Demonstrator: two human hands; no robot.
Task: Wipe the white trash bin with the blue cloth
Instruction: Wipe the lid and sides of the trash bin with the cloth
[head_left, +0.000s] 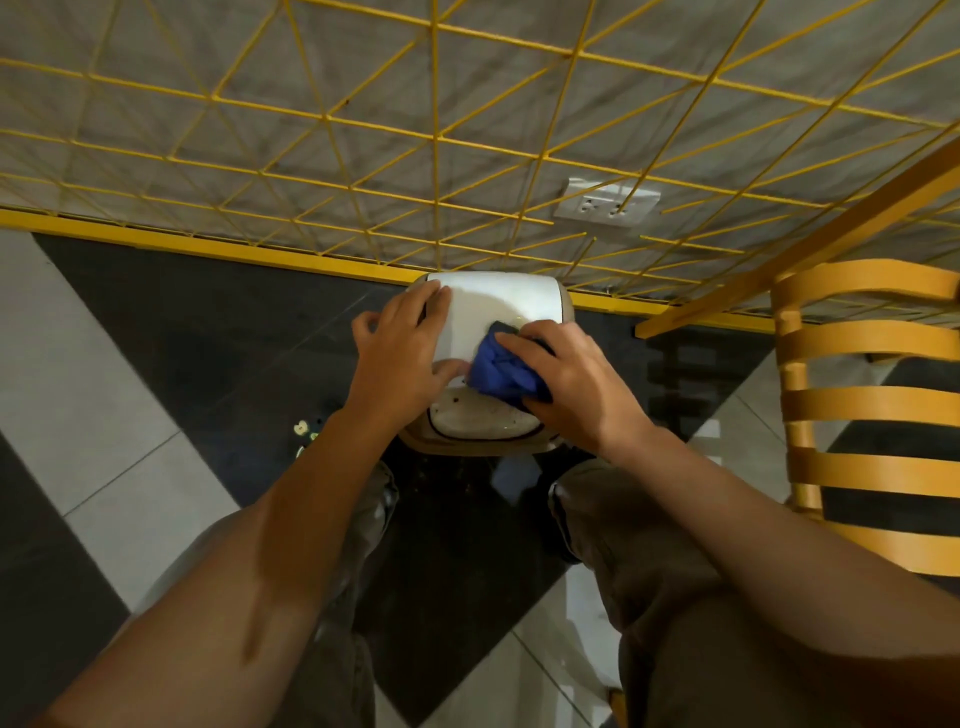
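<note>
bin (498, 306): white, on the floor (218, 332) btwn the person's feet, back against the yellow mesh (436, 156) at the wall; lid top shows dark specks nr front edge.
cloth (504, 371): blue, bunched, pressed on bin lid, right of centre.
right hand (566, 379): on top of cloth, fingers curled round it, gripping.
left hand (402, 353): flat on bin's left side, fingers spread, holding nothing else, thumb just beside cloth.
chair (862, 395): wooden, slatted, to the right, apart from bin.
socket (608, 202): on wall behind mesh, above bin.
</note>
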